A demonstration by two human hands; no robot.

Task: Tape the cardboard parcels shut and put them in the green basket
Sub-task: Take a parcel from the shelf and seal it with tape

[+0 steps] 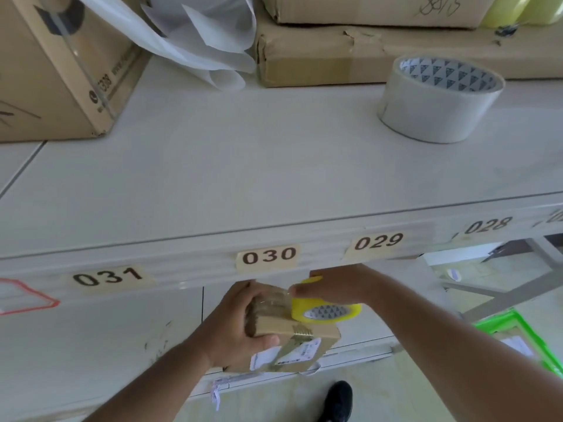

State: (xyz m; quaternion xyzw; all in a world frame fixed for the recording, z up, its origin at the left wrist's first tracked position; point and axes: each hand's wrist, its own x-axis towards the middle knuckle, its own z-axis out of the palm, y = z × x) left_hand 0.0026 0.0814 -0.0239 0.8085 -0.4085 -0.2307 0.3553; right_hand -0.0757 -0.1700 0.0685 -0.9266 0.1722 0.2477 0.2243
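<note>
A small cardboard parcel [301, 333] with white labels is held in the air below the shelf edge. My left hand [234, 327] grips its left end, thumb underneath. My right hand [332, 287] holds a yellow tape roll [326, 310] against the parcel's top, and clear tape runs from the roll over the box. The green basket [524, 333] stands on the floor at the right, with a labelled parcel inside it.
A white shelf [243, 178] with number tags 031, 030, 029, 028 fills the view. On it stand a grey-white tape roll [438, 99], a large carton [61, 71] at the left, flat cartons [380, 53] at the back and white paper. My black shoe [338, 400] is below.
</note>
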